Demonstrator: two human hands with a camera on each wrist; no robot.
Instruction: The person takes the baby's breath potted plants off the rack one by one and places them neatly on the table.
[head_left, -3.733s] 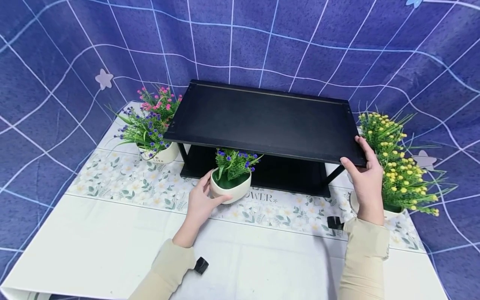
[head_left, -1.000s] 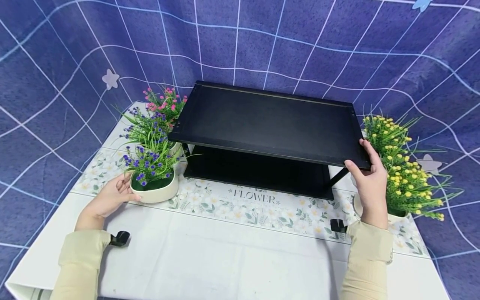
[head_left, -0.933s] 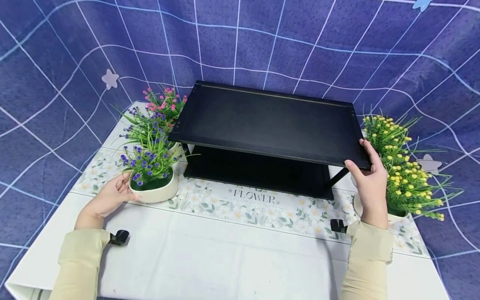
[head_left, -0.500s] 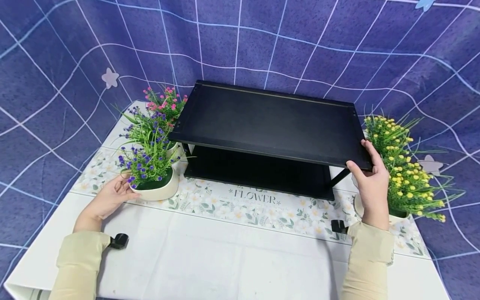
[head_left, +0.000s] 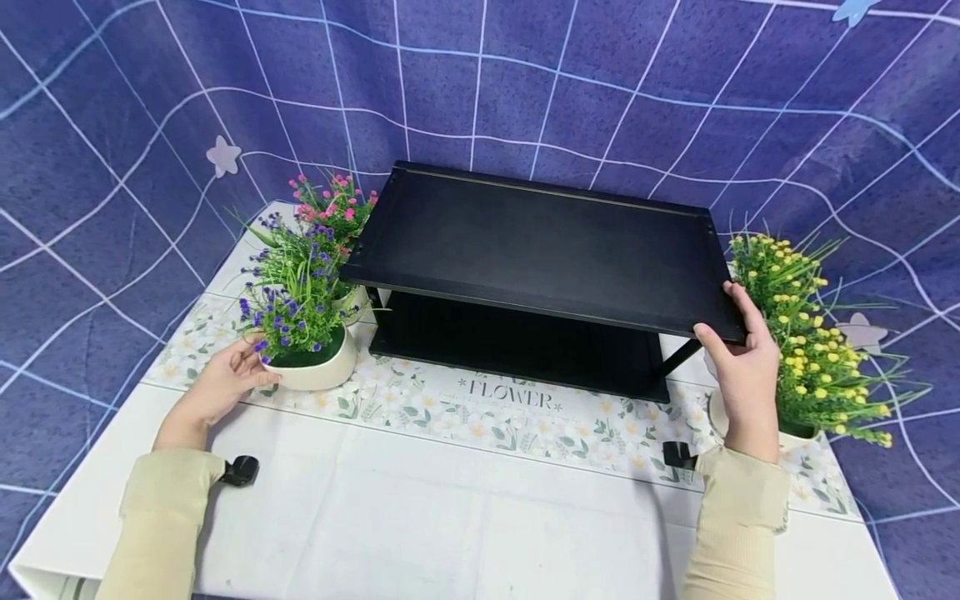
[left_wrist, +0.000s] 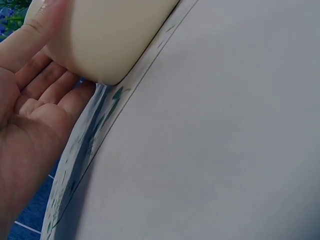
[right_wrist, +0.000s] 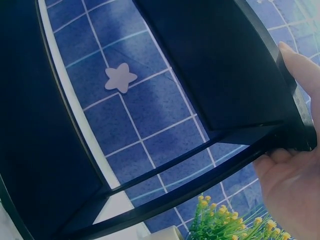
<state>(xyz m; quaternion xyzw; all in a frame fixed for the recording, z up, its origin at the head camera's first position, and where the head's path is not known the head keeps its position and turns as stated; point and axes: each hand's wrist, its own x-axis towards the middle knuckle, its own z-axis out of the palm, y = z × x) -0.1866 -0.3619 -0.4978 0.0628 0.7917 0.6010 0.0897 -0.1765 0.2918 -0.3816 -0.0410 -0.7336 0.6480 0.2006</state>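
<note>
My left hand (head_left: 217, 385) holds the left side of a cream flowerpot (head_left: 322, 372) with purple flowers, thumb at the front. In the left wrist view the pot (left_wrist: 110, 37) lies between thumb and fingers, low over the patterned table strip; the tips are partly hidden. At the other end, my right hand (head_left: 747, 379) grips the front right corner of a black two-tier shelf (head_left: 540, 250), thumb over the front edge and fingers on the side. The right wrist view shows that hand (right_wrist: 295, 185) around the corner of the shelf board (right_wrist: 220, 65).
Behind the held pot stand plants with purple flowers (head_left: 281, 254) and pink flowers (head_left: 341, 200), left of the shelf. Potted yellow flowers (head_left: 817, 358) stand at the right, close to my right hand. A blue gridded cloth (head_left: 525, 83) hangs behind the white table (head_left: 450, 533).
The purple-flower pot has gone from the front of the shelf to its left with my left hand, then slightly back toward the plants behind. My right hand keeps its grip on the shelf corner.
</note>
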